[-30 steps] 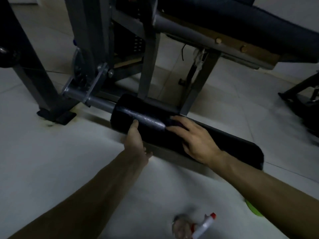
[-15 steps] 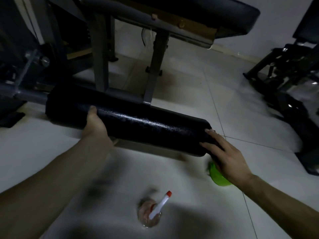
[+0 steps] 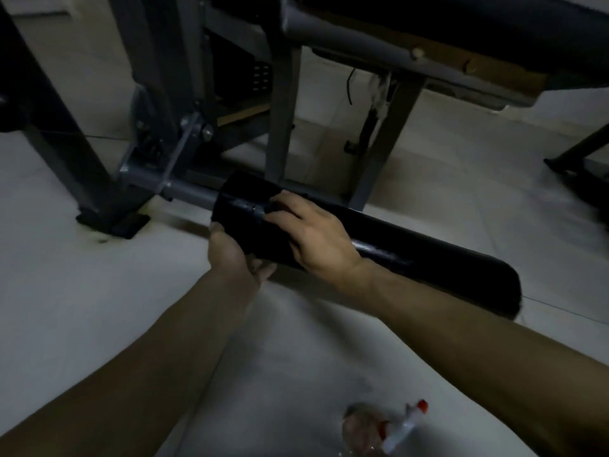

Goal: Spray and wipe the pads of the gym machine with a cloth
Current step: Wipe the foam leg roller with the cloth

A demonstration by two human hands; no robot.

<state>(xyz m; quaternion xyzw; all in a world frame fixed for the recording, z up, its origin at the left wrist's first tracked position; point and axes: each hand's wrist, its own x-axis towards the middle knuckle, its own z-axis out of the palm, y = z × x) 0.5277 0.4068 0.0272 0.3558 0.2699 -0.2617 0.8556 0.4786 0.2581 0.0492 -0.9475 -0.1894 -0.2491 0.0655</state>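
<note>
I see the roller pad [image 3: 412, 255] in glossy black, with pale streaks of sheen along its top. The machine frame [image 3: 283, 127] is plain mid-grey, and so is the axle [image 3: 194, 194]. The bench pad [image 3: 478, 24] is near-black over a brown board [image 3: 478, 70]. The floor [image 3: 461, 179] is off-white tile crossed by thin dark lines. The spray bottle [image 3: 379, 430] is clear, its nozzle white and tipped red.

Pale tiled floor [image 3: 99, 308] — spray bottle [image 3: 379, 430] (red-tipped nozzle) and machine frame's foot [image 3: 112, 222] rest on it.

Gym: padded bench [image 3: 461, 31], roller pad [image 3: 412, 255].
</note>
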